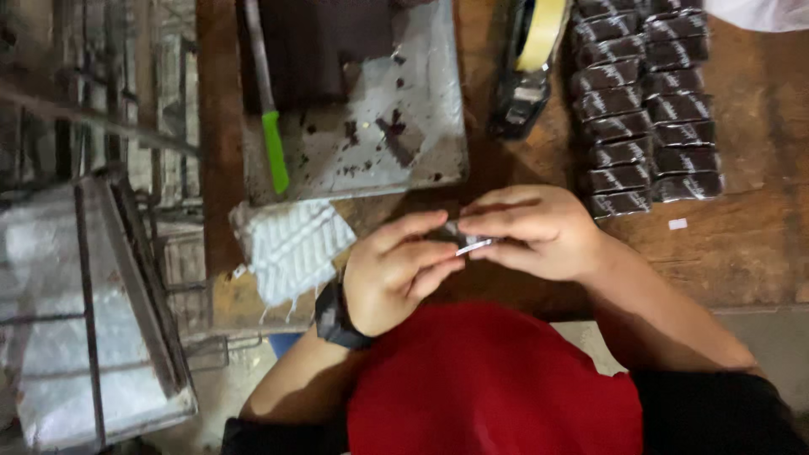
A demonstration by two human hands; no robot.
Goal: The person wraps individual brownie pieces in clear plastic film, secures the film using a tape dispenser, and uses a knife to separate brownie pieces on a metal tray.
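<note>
My left hand [396, 274] and my right hand [535, 232] meet above the near edge of the wooden table [758, 244]. Both pinch one small dark piece in clear shiny wrap [459, 238], mostly hidden by my fingers. A black watch [337, 318] sits on my left wrist. Behind my hands lies a grey metal tray [421, 109] with a dark slab [320, 46] and dark crumbs on it.
A knife with a green handle [274, 147] lies along the tray's left side. A white ribbed pad [291, 244] rests at the table's left edge. A tape dispenser [527, 63] stands behind. Several wrapped dark pieces [645, 101] lie in two rows at right. Metal racks [93, 312] stand left.
</note>
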